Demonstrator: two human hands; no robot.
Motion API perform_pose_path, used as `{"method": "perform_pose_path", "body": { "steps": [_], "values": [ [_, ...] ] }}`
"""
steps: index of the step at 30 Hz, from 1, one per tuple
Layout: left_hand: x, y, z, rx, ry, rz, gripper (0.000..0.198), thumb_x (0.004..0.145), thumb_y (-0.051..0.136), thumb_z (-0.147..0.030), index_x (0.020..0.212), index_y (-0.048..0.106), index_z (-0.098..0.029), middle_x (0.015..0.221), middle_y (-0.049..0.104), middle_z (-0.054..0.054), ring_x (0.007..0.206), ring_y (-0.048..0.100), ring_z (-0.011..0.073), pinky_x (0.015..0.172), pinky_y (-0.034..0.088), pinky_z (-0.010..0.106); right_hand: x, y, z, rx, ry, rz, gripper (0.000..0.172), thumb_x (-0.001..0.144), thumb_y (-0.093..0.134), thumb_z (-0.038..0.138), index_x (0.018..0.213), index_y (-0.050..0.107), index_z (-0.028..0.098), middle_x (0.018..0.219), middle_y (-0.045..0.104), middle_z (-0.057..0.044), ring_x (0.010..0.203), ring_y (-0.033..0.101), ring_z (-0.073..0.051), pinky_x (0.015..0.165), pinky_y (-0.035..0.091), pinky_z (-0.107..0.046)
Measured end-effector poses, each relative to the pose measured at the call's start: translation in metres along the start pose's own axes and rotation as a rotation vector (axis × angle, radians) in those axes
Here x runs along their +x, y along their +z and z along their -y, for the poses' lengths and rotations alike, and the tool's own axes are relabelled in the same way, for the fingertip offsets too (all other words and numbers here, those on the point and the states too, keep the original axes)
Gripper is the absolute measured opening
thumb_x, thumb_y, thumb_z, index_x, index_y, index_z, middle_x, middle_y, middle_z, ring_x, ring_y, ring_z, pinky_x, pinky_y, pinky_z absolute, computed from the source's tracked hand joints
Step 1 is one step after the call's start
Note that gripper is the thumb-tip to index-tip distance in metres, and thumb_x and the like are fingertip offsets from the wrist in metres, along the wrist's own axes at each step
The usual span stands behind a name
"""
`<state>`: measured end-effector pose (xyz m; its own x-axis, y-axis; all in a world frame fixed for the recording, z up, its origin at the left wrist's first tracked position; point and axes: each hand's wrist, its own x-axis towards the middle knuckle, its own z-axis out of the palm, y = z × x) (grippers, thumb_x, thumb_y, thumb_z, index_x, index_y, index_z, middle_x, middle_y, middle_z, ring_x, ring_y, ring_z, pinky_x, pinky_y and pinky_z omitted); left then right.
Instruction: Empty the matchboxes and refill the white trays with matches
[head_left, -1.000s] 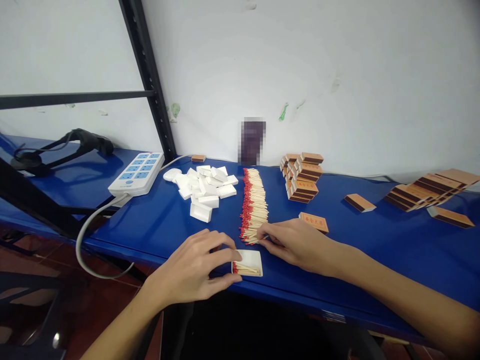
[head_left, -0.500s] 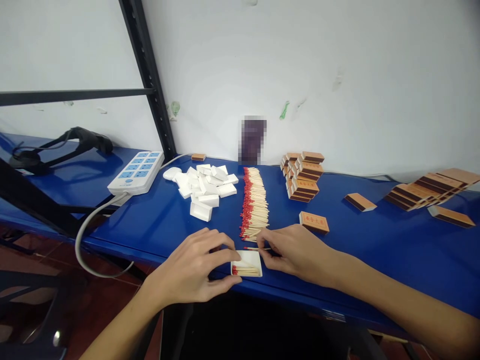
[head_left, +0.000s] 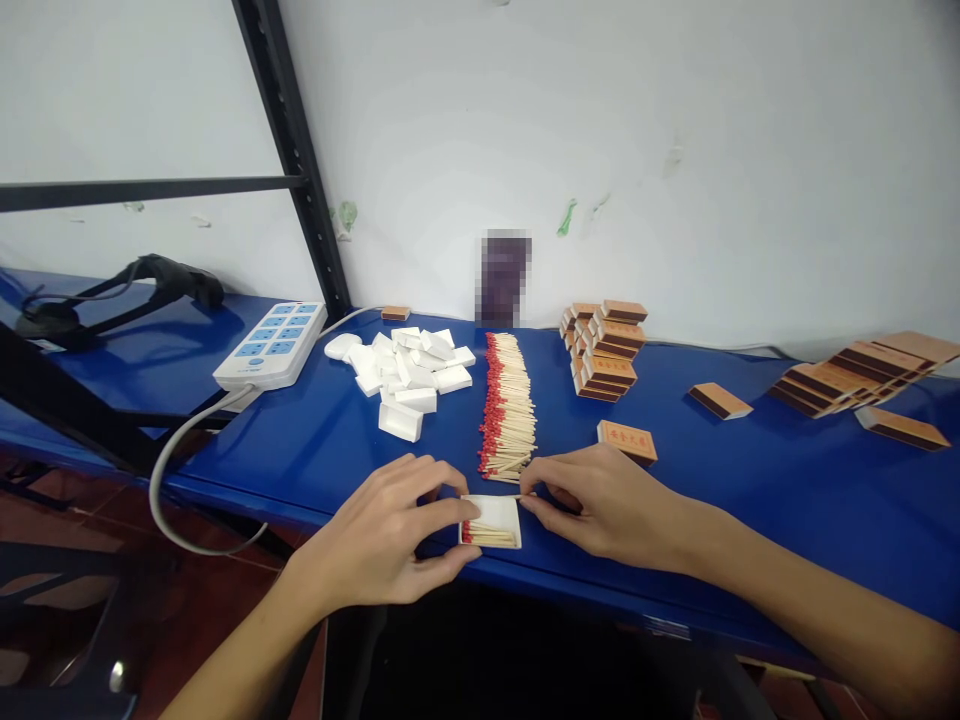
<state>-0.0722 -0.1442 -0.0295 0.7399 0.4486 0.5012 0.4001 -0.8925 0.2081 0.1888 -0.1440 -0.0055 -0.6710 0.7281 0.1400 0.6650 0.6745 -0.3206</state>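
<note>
A white matchbox tray [head_left: 504,512] lies near the front edge of the blue table, with several red-tipped matches [head_left: 491,537] along its near side. My left hand [head_left: 397,530] grips the tray's left end, thumb at the near side and fingers over the far side and into it. At the tray's far right corner, my right hand [head_left: 589,500] is closed in a pinch on a thin match, mostly hidden by the fingertips and hard to separate from the tray's rim. Just beyond the hands stretches a long row of loose matches [head_left: 510,410], red heads to the left.
White empty trays [head_left: 412,370] are heaped left of the match row. Matchboxes stand stacked [head_left: 611,350] to the right, with a single matchbox [head_left: 628,440] near my right hand and more boxes [head_left: 862,380] at far right. A power strip [head_left: 274,345] sits beside a black metal post [head_left: 296,150].
My right hand has brought the match from beyond the tray to its far right edge. My left hand keeps its hold on the tray; the matches inside lie slightly differently.
</note>
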Motion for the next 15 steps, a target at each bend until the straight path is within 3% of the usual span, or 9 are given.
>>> {"method": "perform_pose_path", "body": {
  "steps": [5,15],
  "values": [
    [0.000,0.000,0.001,-0.009,0.000,0.036,0.010,0.090,0.061,-0.028,0.094,0.067,-0.020,0.100,0.062,0.006,0.081,0.059,0.0161,0.075,0.046,0.032,0.002,0.004,-0.002,-0.019,0.033,0.029,0.016,0.092,0.049,0.022,0.086,0.063,0.019,0.069,0.066,0.001,0.056,0.054,-0.012,0.053,0.032,-0.024],
    [-0.001,-0.001,0.000,-0.041,-0.001,0.030,0.019,0.083,0.068,-0.031,0.098,0.065,-0.020,0.095,0.066,0.004,0.079,0.061,0.0163,0.076,0.045,0.032,0.005,0.019,-0.006,-0.055,0.040,-0.207,0.017,0.091,0.052,0.026,0.092,0.067,0.018,0.063,0.063,0.001,0.049,0.049,-0.010,0.051,0.032,-0.023]
  ]
}}
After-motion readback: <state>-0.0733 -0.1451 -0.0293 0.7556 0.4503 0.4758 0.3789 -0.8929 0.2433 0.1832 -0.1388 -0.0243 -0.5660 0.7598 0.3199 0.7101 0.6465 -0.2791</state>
